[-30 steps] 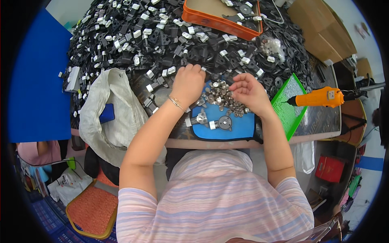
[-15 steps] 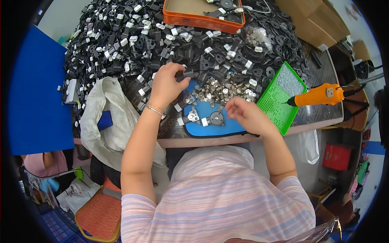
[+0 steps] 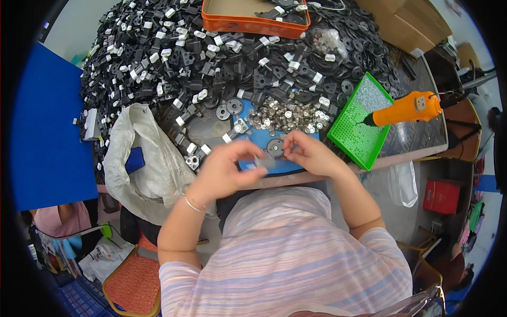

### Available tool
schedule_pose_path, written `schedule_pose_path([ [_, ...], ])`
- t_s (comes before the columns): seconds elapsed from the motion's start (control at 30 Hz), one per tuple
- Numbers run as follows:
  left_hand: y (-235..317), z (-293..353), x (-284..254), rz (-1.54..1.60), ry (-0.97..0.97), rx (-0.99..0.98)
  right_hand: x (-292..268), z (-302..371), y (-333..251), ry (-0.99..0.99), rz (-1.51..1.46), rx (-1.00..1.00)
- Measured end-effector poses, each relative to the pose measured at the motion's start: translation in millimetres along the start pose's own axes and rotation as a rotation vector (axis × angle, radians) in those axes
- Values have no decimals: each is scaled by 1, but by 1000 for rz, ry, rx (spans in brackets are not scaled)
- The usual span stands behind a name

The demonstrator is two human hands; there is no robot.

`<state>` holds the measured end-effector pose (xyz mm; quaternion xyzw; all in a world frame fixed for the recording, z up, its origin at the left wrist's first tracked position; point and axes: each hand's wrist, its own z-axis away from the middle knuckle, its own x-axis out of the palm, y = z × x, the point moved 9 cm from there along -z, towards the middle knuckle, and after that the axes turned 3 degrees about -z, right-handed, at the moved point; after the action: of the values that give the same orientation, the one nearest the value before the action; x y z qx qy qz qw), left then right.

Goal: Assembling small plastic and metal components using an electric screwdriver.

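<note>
My left hand (image 3: 224, 169), blurred by motion, is closed over the near edge of a blue mat (image 3: 289, 168). Its thumb and fingers pinch a small grey-and-white part (image 3: 264, 161), too smeared to name. Right beside it, a round black disc (image 3: 274, 148) with a metal centre lies on the mat. My right hand (image 3: 312, 153) is closed at the disc's right side, thumb and fingertips together; what they grip is hidden. Farther back on the mat sits a heap of small silvery metal caps (image 3: 288, 114). A black piece with a metal plate (image 3: 240, 127) lies left of the heap.
A large pile of black parts with white ends (image 3: 174, 58) covers the far side. At right are a green perforated tray (image 3: 364, 127) and an orange electric screwdriver (image 3: 404, 109). An orange-rimmed tin (image 3: 253, 25) sits on the pile. A white cloth bag (image 3: 140, 158) hangs at left.
My left hand has come from the pile's edge toward me, down to the mat's near edge. My right hand has shifted slightly left and closed beside the disc. The view has moved a little.
</note>
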<state>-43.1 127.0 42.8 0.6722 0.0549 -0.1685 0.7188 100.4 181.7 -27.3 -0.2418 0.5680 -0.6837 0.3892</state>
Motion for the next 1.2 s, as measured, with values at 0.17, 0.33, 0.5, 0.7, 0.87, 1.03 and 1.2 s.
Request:
schedule_pose_path([
  [0.17,-13,5,80,33,-213,-68,-32,23,-4,46,-108,77],
  [0.33,9,-49,108,-167,-160,51,-73,54,-27,320,218,-35],
  [0.5,21,-80,122,-673,-3,318,-84,66,-35,444,292,-50],
  [0.7,32,-66,96,-853,157,369,-57,55,-20,305,250,-29],
  [0.87,17,-41,104,-812,89,249,-50,43,-22,309,324,-52],
  [1.03,15,-45,101,-810,148,244,-50,36,-19,369,407,-53],
  [1.2,12,-48,101,-832,155,231,-51,36,-18,420,396,-56],
])
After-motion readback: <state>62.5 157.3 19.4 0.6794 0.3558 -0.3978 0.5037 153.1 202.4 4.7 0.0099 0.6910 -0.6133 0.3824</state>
